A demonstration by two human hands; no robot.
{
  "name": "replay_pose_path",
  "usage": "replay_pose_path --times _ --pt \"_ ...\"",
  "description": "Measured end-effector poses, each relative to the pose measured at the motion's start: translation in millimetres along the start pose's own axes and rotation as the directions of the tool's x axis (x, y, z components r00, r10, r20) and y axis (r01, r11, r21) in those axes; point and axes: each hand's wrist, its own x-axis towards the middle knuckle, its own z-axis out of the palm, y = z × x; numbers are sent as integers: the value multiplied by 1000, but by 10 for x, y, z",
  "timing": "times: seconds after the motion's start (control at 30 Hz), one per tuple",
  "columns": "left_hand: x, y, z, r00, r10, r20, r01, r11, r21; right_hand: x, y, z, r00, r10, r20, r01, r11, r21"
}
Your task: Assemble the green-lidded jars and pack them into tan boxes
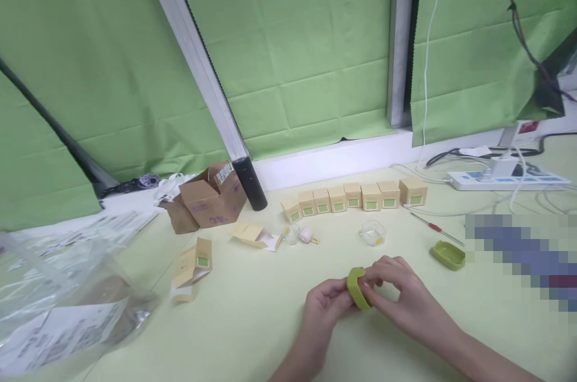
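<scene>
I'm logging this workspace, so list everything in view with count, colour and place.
Curtain panels: several, green, back
Carton: one, brown, back left
Bottle: one, black, right of carton
Small boxes: eight, tan, back row
Opened boxes: two, tan, left of centre
Cases: two, transparent, mid-table
Round item: one, pale pink, beside left case
Screwdriver: one, red and grey, right
Dish: one, green, below screwdriver
Power strip: one, white, back right
Cables: several, mixed, right
Plastic bag: one, clear, far left
Strips: uncounted, white, left
Table: one, pale yellow-green, beneath
Curved part: one, green, between hands
Left hand: one, bare, holding part
Right hand: one, bare, holding part
</scene>
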Motion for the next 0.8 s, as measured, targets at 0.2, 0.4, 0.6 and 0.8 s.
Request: replay_pose_path --times 0.2,0.4,0.6,0.8 --pt "67 -80 -75 996 -21 -82 26 998 55 -18 5 3 999 24 39 -26 999 36" --pt "91 -148 -89 999 40 -27 -38 997 60 -27 26 -130 989 -136 65 124 980 155" --pt "16 -32 -59 999 5 46 -8 997 82 -28 16 -150 920 -296 256 259 951 166" --pt "38 4 -37 998 49 42 -54 991 123 -10 -64 -177 897 -429 103 413 899 146"
